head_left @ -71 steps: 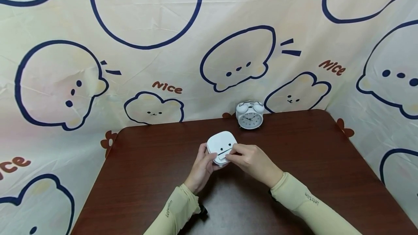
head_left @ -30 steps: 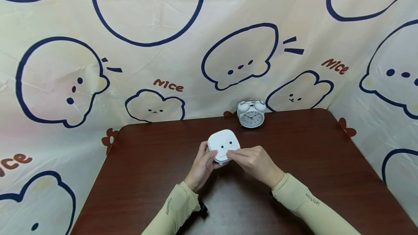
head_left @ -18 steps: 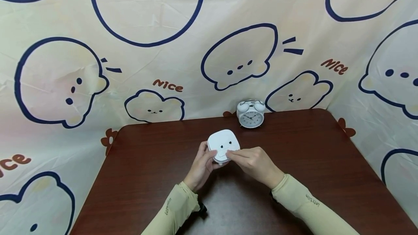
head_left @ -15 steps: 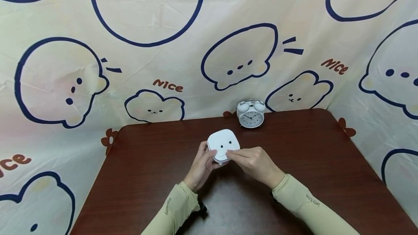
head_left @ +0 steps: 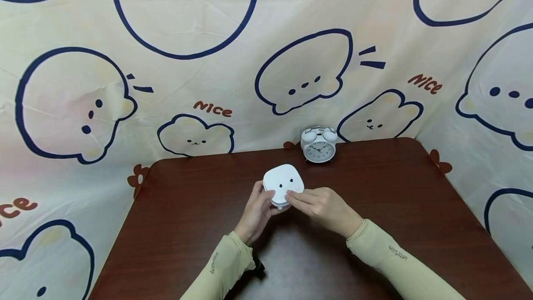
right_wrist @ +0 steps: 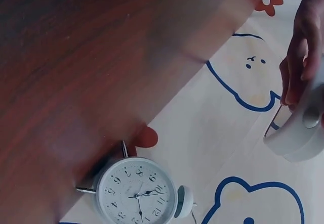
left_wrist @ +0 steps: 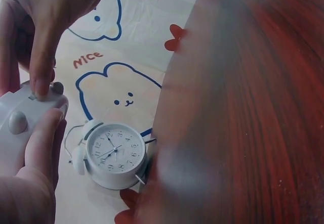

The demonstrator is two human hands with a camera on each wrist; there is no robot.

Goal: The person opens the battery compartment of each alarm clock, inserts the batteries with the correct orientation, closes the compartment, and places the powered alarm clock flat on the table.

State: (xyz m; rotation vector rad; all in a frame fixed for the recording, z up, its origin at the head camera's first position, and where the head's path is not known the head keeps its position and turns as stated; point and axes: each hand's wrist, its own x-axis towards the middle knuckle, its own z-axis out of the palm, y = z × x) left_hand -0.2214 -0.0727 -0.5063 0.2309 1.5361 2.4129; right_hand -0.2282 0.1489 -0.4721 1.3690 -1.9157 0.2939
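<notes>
A white rounded-square device point(head_left: 281, 175) with two small black dots on its upward side is held above the table. My left hand point(head_left: 254, 214) grips it from the left, thumb over the near edge and fingers underneath. My right hand point(head_left: 329, 209) pinches at a small cover panel point(head_left: 279, 196) along the lower edge, fingertips hiding part of it. In the left wrist view a right-hand finger presses the device's edge, between two stubby round feet point(left_wrist: 18, 123). The right wrist view shows the rounded body point(right_wrist: 293, 143) partly, at the right border.
A white twin-bell alarm clock point(head_left: 319, 147) stands at the back edge of the dark brown table point(head_left: 200, 207). Cartoon-printed cloth point(head_left: 208, 78) hangs behind and at the sides. A black wrist piece point(head_left: 259, 268) shows below my left sleeve.
At the oldest frame a dark gap showed above the cover panel; it has closed, leaving the panel level with the body. My right fingertips have flattened onto the panel. The left hand keeps its grip.
</notes>
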